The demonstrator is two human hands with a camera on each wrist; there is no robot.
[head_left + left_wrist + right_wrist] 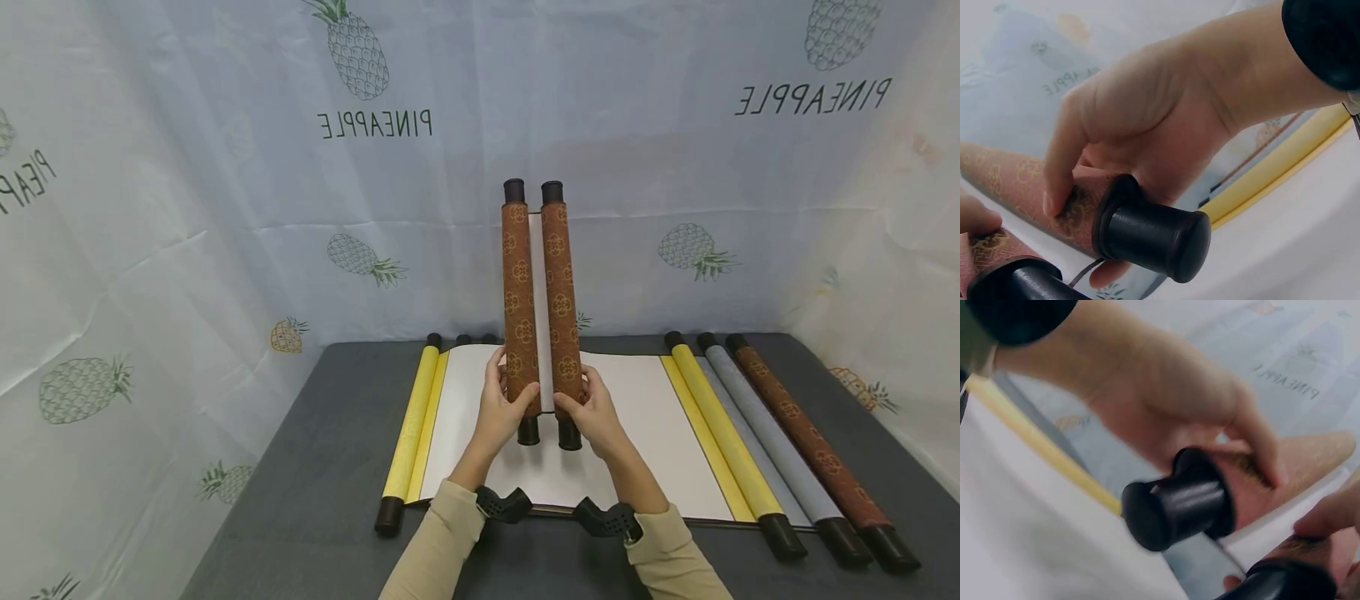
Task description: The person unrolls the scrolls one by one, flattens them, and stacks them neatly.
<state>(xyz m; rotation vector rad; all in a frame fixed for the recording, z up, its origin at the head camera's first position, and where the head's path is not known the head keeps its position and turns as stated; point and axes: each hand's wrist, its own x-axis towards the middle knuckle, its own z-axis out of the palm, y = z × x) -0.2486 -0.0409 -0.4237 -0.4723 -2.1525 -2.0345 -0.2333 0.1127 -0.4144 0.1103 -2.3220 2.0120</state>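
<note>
A brown scroll (520, 292) with a gold flower pattern stands nearly upright in the air, its two rolls side by side with a narrow strip of white paper (542, 317) between them. My left hand (501, 408) grips the left roll near its lower end, thumb in front. The right hand (598, 412) holds the right roll the same way. In the left wrist view, a black end knob (1154, 234) sticks out below the left hand. Another black knob (1172, 500) shows below the right hand in the right wrist view.
Beneath the hands lies a spread scroll with white paper (457, 417), a yellow roll (411, 417) at its left and another yellow roll (723, 425) at its right. Farther right are a grey roll (772, 425) and a brown roll (813, 442) on the dark table (300, 467). Behind hangs a pineapple-print curtain (450, 175).
</note>
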